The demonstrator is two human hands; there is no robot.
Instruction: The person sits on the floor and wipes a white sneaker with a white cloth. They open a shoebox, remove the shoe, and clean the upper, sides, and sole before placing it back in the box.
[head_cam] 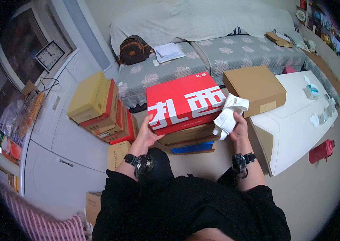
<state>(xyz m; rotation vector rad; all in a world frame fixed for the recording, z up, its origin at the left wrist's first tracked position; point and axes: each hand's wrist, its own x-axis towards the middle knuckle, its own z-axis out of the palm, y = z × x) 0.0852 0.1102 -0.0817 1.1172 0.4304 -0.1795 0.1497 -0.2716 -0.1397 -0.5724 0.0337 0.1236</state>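
A red cardboard shoebox point(182, 96) with large white characters on its lid sits on top of brown boxes point(191, 132) before me. My left hand point(146, 135) grips its near left corner, fingers along the side and thumb by the lower front edge. In my right hand point(238, 128) is a crumpled white cloth point(229, 113), which lies against the right end of the red box. Folds of the cloth hide that end and part of my fingers. Beneath the red box, a blue-faced box point(192, 148) shows low in the stack.
At left, a stack of shoeboxes point(97, 105) stands against a white cabinet point(81, 144). A closed brown carton point(254, 87) rests on the white table point(296, 120) at right. Behind is a sofa point(230, 54) with a backpack point(133, 49). A red bottle point(321, 151) stands on the floor.
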